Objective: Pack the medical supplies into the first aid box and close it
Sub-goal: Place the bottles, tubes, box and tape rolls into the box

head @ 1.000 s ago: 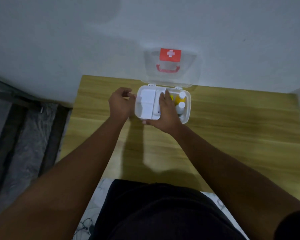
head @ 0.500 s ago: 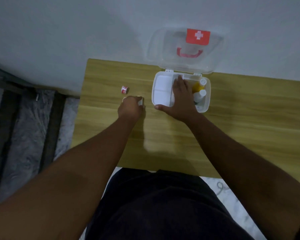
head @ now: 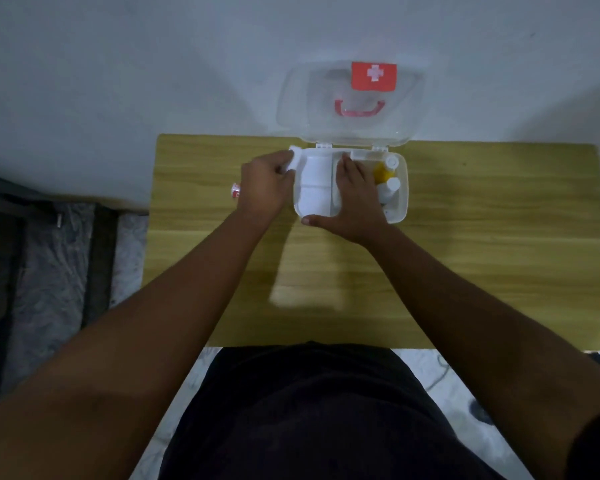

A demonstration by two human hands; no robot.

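Note:
The white first aid box (head: 397, 216) stands open at the table's far edge, its clear lid (head: 350, 129) with a red cross label and red handle leaning back on the wall. Inside lie white packets (head: 315, 181) on the left and small white-capped bottles (head: 390, 187), one yellow, on the right. My right hand (head: 352, 199) rests flat over the box's middle, thumb on the front rim. My left hand (head: 265, 185) grips a small white item (head: 296, 158) at the box's left rim. A small red-and-white roll (head: 235, 192) lies on the table just left of that hand.
The wooden table (head: 482, 244) stands against a pale wall (head: 118, 81). Dark floor and steps lie to the left (head: 32, 271). My dark-clothed torso is at the table's near edge.
My left hand picked up a small white item from the table and carried it right to the box's left rim. The right hand stayed on the box.

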